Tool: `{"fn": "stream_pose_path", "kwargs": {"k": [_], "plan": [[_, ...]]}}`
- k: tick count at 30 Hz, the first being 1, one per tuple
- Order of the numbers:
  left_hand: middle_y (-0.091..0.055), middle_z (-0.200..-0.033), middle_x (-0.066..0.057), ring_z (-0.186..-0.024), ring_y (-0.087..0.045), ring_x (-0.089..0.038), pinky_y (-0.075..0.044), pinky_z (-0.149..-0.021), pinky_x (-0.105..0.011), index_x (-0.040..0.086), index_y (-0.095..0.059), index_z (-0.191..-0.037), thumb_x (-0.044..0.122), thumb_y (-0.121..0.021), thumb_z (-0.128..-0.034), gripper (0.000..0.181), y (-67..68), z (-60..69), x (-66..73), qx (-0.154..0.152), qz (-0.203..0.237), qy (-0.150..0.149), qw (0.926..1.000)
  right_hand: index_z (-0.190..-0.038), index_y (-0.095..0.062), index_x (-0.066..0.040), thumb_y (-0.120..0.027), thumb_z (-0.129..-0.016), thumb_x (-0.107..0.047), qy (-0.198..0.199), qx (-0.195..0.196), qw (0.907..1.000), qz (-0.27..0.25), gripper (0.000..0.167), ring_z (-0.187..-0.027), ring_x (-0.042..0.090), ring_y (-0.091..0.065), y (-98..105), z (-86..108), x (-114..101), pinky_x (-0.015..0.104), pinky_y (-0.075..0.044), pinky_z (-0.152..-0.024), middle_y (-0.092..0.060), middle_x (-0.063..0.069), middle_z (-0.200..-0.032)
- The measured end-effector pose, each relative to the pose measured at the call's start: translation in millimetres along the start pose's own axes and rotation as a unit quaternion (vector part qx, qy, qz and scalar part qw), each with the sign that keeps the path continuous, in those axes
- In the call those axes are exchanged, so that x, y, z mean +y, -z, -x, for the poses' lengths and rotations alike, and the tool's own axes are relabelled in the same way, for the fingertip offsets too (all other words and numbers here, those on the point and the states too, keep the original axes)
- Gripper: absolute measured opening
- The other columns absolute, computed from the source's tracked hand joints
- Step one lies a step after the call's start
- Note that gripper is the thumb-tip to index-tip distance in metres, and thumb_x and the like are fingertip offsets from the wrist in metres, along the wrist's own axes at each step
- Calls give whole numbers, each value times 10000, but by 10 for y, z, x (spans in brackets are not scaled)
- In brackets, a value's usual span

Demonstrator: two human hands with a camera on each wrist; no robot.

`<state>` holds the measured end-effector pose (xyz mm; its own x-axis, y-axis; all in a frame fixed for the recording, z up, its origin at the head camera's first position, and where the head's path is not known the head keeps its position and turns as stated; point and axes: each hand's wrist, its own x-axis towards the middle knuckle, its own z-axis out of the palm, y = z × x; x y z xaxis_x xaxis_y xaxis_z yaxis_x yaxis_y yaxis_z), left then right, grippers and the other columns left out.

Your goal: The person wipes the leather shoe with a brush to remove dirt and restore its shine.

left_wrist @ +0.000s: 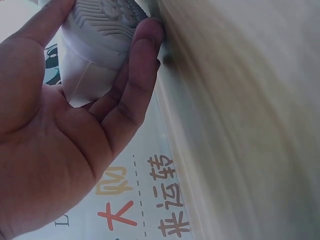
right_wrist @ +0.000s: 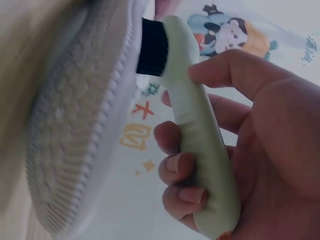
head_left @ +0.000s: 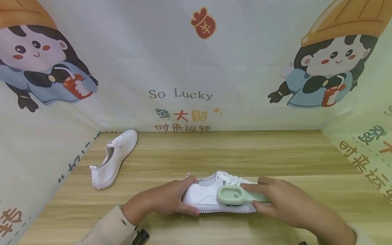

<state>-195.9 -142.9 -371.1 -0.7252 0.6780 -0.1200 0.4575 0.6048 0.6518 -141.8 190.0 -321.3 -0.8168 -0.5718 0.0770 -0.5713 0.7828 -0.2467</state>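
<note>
A white lace-up shoe is tipped on the wooden surface, its upper towards the back and its ridged sole towards the front. My left hand grips it by the heel, fingers and thumb wrapped round the heel end. In my right hand is a pale green shoe brush, gripped by its handle. The brush's black bristles touch the shoe's side just above the sole. The fingers curl round the handle in the right wrist view.
A second white shoe lies at the back left of the wooden surface. Pale printed sheets with cartoon figures and lettering wall off the back and both sides. A small black object sits by the left sleeve.
</note>
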Motion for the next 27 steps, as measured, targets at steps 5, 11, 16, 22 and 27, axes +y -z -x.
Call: {"fn": "stream_pose_path", "kwargs": {"k": [5,11,16,22,27], "plan": [[-602,-930,65,-803,-569,-52,-466,-733,-236,232,-463,-1182,496,-802,-795,578,7,3,17,-40,39,23,10000,-1381,-609,-243,-658,-959,-310,384,180,9991,51,430,-710,10,-464,-90,-33,-71,225,-447,-631,-558,-73,-911],[-604,-939,64,-810,-569,-51,-464,-740,-236,222,-463,-1189,495,-803,-795,587,14,1,23,-25,-27,-6,10000,-1383,-606,-250,-670,-950,-299,288,148,9994,101,440,-705,21,-479,-61,-12,-58,240,-458,-627,-600,-47,-941],[-603,-959,69,-835,-566,-56,-457,-761,-238,222,-464,-1197,499,-798,-801,588,30,-3,29,0,-105,-30,9999,-1362,-626,-237,-687,-932,-284,-23,-64,9999,-89,437,-637,23,-420,64,24,20,216,-397,-573,-555,-70,-859],[-600,-974,74,-858,-561,-67,-450,-777,-243,217,-468,-1205,500,-796,-804,590,37,-15,45,-20,-131,22,9999,-1318,-660,-245,-707,-904,-285,-273,-262,9990,-231,418,-675,61,-471,127,54,83,246,-415,-591,-625,-33,-910],[-601,-976,68,-853,-563,-71,-452,-769,-246,218,-466,-1200,495,-798,-805,586,21,-11,41,-38,-97,47,9999,-1338,-643,-255,-672,-929,-306,-31,-216,9995,-227,413,-791,97,-547,36,8,13,311,-479,-673,-681,66,-1084]]}}
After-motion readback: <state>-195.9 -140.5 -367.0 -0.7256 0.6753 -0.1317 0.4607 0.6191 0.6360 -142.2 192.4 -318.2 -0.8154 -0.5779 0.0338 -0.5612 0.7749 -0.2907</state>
